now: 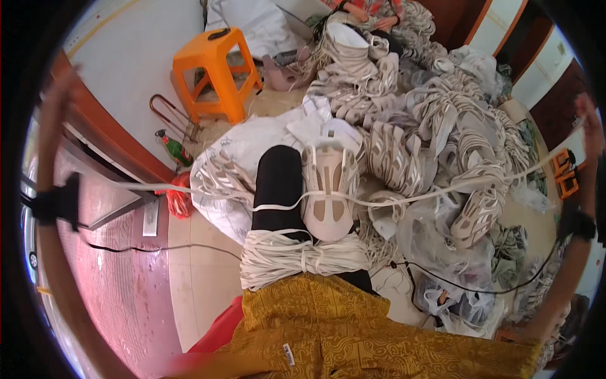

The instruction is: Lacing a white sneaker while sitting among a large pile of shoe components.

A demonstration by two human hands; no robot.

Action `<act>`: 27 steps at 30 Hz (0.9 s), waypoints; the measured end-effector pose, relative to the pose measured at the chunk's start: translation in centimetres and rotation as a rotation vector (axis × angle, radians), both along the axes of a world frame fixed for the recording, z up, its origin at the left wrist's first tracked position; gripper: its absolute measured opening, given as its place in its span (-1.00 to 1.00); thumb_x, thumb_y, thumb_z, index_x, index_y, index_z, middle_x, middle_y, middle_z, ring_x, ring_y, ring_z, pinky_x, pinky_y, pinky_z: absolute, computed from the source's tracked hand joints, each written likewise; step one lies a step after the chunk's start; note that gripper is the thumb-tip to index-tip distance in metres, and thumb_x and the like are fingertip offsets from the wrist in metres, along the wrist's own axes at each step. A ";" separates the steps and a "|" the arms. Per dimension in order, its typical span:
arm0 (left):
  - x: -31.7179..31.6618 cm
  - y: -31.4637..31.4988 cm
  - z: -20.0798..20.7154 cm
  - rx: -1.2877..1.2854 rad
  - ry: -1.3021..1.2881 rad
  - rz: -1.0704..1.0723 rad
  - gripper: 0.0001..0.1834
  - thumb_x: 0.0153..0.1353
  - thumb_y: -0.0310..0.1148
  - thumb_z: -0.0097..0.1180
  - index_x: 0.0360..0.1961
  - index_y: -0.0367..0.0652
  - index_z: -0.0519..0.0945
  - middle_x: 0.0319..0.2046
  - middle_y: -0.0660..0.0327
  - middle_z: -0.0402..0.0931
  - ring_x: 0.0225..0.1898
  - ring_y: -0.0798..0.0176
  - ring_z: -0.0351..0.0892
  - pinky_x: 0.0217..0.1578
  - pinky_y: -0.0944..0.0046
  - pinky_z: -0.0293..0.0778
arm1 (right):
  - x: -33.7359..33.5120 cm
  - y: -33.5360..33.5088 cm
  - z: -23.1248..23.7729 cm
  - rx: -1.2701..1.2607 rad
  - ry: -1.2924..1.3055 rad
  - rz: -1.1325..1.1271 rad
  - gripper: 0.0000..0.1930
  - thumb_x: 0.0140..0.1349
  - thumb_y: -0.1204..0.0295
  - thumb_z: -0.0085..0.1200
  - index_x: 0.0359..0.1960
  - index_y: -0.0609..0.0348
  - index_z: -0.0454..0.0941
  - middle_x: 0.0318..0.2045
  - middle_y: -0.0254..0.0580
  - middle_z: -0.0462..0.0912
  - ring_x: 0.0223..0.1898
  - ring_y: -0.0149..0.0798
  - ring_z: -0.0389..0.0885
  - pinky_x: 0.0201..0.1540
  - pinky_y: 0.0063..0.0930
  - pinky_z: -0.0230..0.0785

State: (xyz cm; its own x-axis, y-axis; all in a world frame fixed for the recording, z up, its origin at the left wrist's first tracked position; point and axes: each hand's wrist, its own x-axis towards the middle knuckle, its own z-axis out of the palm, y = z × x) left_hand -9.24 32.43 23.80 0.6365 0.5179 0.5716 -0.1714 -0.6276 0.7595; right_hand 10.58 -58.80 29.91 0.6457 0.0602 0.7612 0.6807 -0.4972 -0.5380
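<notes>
Both arms spread wide: left hand [60, 85] and right hand [588, 123] pull white lace [404, 203] taut through shoe upper [328, 189]; grips blurred, cannot tell

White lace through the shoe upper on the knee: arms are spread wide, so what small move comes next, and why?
Probably bring both hands back in toward the shoe upper. The white lace runs through it and stretches out toward the left hand and right hand, arms wide apart, so little pull seems left.

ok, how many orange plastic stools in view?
1. The orange stool stands on the floor upper left, beside the pile of shoe uppers. Others may be hidden behind it.
</notes>
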 end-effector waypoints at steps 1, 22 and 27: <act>1.7 -5.6 -4.6 0.075 0.299 -0.113 -0.55 0.11 -0.14 -0.13 -0.05 -0.21 0.43 -0.50 0.29 0.42 -0.58 0.51 0.37 -0.57 0.54 0.34 | 1.3 1.6 -6.5 -0.056 0.120 -0.007 -0.70 0.06 0.41 -0.06 -0.16 0.25 0.46 -0.29 -0.29 0.53 -0.24 -0.43 0.47 -0.09 -0.61 0.28; 4.8 -36.5 -36.0 0.098 0.499 -0.440 -0.98 -0.06 -0.54 0.01 -0.53 -0.27 0.47 -0.64 0.01 0.46 -0.56 0.00 0.50 -0.55 0.22 0.40 | -8.4 39.1 -39.5 -0.013 1.309 0.518 -0.65 -0.12 0.56 0.02 -0.20 0.41 0.46 -0.50 -0.20 0.59 -0.66 -0.47 0.47 -0.55 -0.64 0.32; 5.2 -37.0 -36.3 0.130 0.492 -0.429 -0.99 -0.08 -0.57 0.00 -0.55 -0.27 0.45 -0.67 0.02 0.44 -0.58 -0.01 0.49 -0.57 0.20 0.40 | -8.4 39.2 -39.7 0.021 1.201 0.519 -0.63 -0.13 0.55 0.03 -0.18 0.38 0.46 -0.48 -0.19 0.60 -0.60 -0.47 0.49 -0.50 -0.64 0.33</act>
